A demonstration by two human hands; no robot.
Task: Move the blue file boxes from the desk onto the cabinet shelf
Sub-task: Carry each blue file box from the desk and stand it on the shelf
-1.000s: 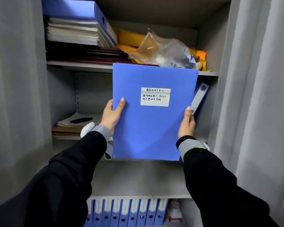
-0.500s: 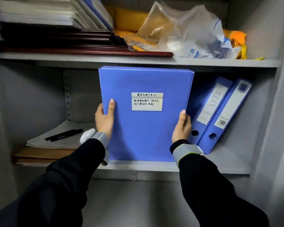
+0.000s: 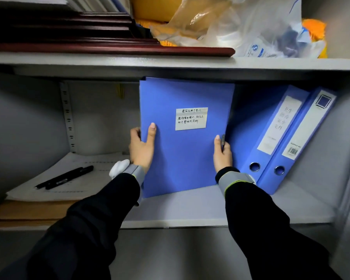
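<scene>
Head view: placing step under way, judged nearly done. Blue file box (image 3: 182, 150) standing upright on the cabinet shelf (image 3: 190, 209), broad face with its white handwritten label (image 3: 191, 118) turned outward, bottom edge seemingly resting on the shelf, top edge just under the upper shelf (image 3: 170, 64). Left hand (image 3: 141, 148) clasped on the box's left edge, thumb flat on the front, fingers wrapped behind. Right hand (image 3: 222, 152) clasped on the right edge, thumb on the front, fingers tucked between the box and the leaning binders (image 3: 281, 138) just beside it.

Next move, as a judgement: turn or slide the box deeper so it sits beside the binders, draw the right fingers out of the narrow gap, then let go with both hands. Care needed with the tight clearance overhead and with the tilted binders, likely to shift if nudged.

Surroundings: grey metal cabinet. Left on the same shelf, two black pens (image 3: 65, 177) lying on a stack of papers (image 3: 49, 186). Above, dark red boards (image 3: 89, 37), a crumpled plastic bag (image 3: 251, 27), yellow packets. No desk surface in view.
</scene>
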